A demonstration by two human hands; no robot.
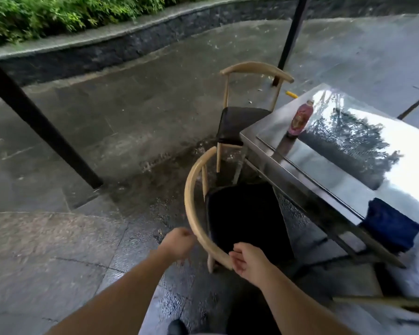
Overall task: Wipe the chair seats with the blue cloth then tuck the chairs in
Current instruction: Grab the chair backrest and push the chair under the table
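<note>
evidently the tucking has begun, for the blue cloth point(389, 226) lies set down on the bench point(324, 170) edge while the right hand point(248, 263) curls round the near chair point(194, 201) backrest and the left hand point(178, 243), fingers curled, just touches it.

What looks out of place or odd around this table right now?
The blue cloth hangs over the table edge, in neither hand. The near chair sits angled, partly tucked. A yellow object lies on the wet paving.
</note>
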